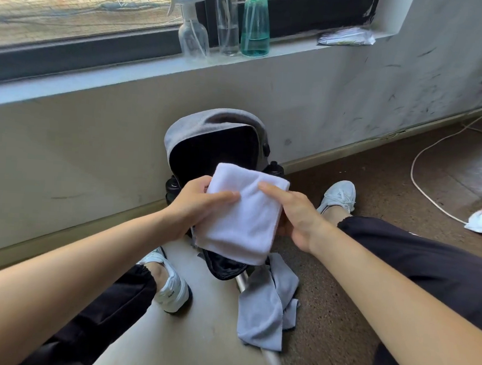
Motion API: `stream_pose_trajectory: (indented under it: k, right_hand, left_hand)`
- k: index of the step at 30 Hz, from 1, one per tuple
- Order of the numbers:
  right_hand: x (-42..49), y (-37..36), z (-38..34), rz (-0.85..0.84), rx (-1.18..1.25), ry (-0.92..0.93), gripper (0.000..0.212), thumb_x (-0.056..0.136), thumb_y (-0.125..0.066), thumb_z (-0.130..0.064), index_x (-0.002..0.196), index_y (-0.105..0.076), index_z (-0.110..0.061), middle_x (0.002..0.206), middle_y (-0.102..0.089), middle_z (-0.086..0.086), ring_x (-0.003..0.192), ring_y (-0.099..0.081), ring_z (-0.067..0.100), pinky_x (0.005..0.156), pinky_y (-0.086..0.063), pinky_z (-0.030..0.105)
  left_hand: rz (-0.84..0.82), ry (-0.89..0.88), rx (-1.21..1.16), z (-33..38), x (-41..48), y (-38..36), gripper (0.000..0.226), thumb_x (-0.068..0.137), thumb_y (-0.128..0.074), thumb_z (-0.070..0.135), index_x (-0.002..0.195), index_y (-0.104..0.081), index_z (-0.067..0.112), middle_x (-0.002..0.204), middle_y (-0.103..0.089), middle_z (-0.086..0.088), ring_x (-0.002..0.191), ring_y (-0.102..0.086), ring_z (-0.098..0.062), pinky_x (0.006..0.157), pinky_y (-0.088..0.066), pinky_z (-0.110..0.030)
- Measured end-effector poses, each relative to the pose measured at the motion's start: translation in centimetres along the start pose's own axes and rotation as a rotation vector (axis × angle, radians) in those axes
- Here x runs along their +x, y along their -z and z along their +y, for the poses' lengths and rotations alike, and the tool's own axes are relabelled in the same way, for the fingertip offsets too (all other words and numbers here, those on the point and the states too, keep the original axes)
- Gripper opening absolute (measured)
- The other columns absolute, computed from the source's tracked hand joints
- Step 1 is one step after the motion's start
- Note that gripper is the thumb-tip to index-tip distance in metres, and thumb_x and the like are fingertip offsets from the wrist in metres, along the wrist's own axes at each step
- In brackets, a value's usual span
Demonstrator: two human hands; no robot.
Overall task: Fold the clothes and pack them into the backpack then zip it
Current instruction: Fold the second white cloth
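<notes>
The left hand [201,205] pinched the folded white cloth [240,219] at its left edge and the right hand [296,216] at its right edge, held over the open backpack [184,134].

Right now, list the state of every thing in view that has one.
white cloth: folded, held over the backpack's mouth.
backpack: unzipped, open, upright against the wall.
grey cloth: unfolded, crumpled on the floor.
left hand: grips the white cloth's left edge.
right hand: grips the white cloth's right edge.
green bottle: upright on the sill, partly filled.
clear spray bottle: upright on the sill.
</notes>
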State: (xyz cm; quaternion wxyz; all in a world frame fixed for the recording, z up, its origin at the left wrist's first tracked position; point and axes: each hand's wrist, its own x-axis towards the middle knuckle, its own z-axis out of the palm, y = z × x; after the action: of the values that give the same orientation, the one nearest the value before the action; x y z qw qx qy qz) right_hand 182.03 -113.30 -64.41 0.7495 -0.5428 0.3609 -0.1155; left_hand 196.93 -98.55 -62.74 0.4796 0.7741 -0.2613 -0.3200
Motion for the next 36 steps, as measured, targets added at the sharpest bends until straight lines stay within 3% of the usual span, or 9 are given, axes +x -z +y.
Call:
stream_pose_trajectory:
  k: [3, 7, 15, 18, 21, 24, 27, 33, 36]
  right_hand:
    - [-0.1, -0.5, 0.3, 0.021, 0.002, -0.059, 0.055, 0.075, -0.081, -0.051, 0.113, -0.071, -0.012, 0.108, -0.076, 0.008, 0.099, -0.073, 0.025, 0.083, -0.06, 0.04]
    - [-0.2, -0.7, 0.6, 0.056, 0.05, -0.102, 0.048, 0.082, -0.077, -0.048, 0.114, -0.07, -0.013, 0.108, -0.076, 0.009, 0.096, -0.073, 0.027, 0.073, -0.061, 0.039]
    - [-0.3, -0.5, 0.8, 0.156, 0.128, -0.095, 0.039, 0.089, -0.073, -0.042, 0.109, -0.067, -0.009, 0.104, -0.075, 0.013, 0.094, -0.073, 0.029, 0.081, -0.062, 0.048]
    - [-0.4, -0.7, 0.9, 0.124, 0.166, -0.091, 0.042, 0.092, -0.069, -0.043, 0.115, -0.066, -0.007, 0.11, -0.074, 0.014, 0.1, -0.072, 0.03, 0.087, -0.06, 0.049]
    - [-0.5, -1.4, 1.0, 0.009, 0.199, -0.094, 0.046, 0.099, -0.057, -0.045, 0.126, -0.064, -0.009, 0.12, -0.072, 0.014, 0.111, -0.068, 0.03, 0.092, -0.057, 0.046]
    - [-0.8, -1.6, 0.8, -0.179, 0.242, -0.138, 0.057, 0.099, -0.046, -0.059, 0.135, -0.061, -0.018, 0.128, -0.068, 0.015, 0.12, -0.065, 0.033, 0.093, -0.056, 0.049]
    - [-1.0, -1.6, 0.7, -0.28, 0.253, -0.138, 0.067, 0.095, -0.045, -0.067, 0.136, -0.06, -0.016, 0.13, -0.067, 0.019, 0.122, -0.064, 0.034, 0.101, -0.051, 0.055]
    - [-1.5, -1.9, 0.8, -0.207, 0.21, -0.124, 0.063, 0.086, -0.065, -0.062, 0.125, -0.066, -0.013, 0.124, -0.069, 0.02, 0.115, -0.068, 0.032, 0.103, -0.05, 0.056]
    - [-1.4, -1.6, 0.9, -0.11, 0.19, -0.146, 0.052, 0.085, -0.068, -0.06, 0.109, -0.069, -0.013, 0.115, -0.072, 0.017, 0.108, -0.07, 0.029, 0.102, -0.052, 0.052]
  left_hand:
    - [0.145, -0.085, 0.191, 0.1, -0.1, -0.5, 0.042, 0.074, -0.086, 0.044, 0.094, -0.067, 0.014, 0.09, -0.073, -0.004, 0.081, -0.07, -0.016, 0.068, -0.057, -0.032]
    - [0.273, -0.228, 0.515, 0.7, -0.7, -0.9, 0.044, 0.067, -0.08, 0.055, 0.091, -0.057, 0.026, 0.083, -0.065, 0.009, 0.08, -0.063, -0.015, 0.072, -0.054, -0.042]
    - [0.033, -0.263, 0.792, 1.5, -2.4, -1.1, 0.093, 0.054, -0.073, 0.054, 0.139, -0.037, 0.046, 0.116, -0.059, 0.012, 0.106, -0.059, -0.018, 0.087, -0.052, -0.045]
    - [0.075, -0.295, 0.803, 1.4, -2.6, -1.4, 0.088, 0.061, -0.07, 0.044, 0.141, -0.033, 0.047, 0.114, -0.054, 0.009, 0.103, -0.059, -0.024, 0.086, -0.052, -0.046]
    - [0.167, -0.328, 0.903, 1.6, -3.0, -2.1, 0.076, 0.071, -0.067, 0.033, 0.139, -0.034, 0.04, 0.11, -0.049, 0.005, 0.087, -0.056, -0.029, 0.075, -0.051, -0.045]
    - [0.189, -0.41, 0.999, 1.6, -3.3, -2.6, 0.066, 0.078, -0.063, 0.033, 0.138, -0.037, 0.03, 0.103, -0.044, 0.002, 0.077, -0.054, -0.029, 0.063, -0.048, -0.042]
    - [0.149, -0.488, 1.024, 1.1, -3.4, -2.9, 0.064, 0.084, -0.059, 0.037, 0.143, -0.036, 0.025, 0.098, -0.041, 0.003, 0.073, -0.056, -0.028, 0.059, -0.052, -0.044]
    - [-0.041, -0.616, 0.995, 0.8, -3.8, -3.0, 0.087, 0.078, -0.062, 0.04, 0.154, -0.022, 0.026, 0.099, -0.037, 0.001, 0.073, -0.049, -0.024, 0.058, -0.052, -0.047]
    - [-0.13, -0.634, 0.968, 0.5, -3.6, -2.9, 0.093, 0.081, -0.059, 0.058, 0.159, -0.019, 0.029, 0.109, -0.041, 0.001, 0.081, -0.054, -0.022, 0.07, -0.054, -0.046]
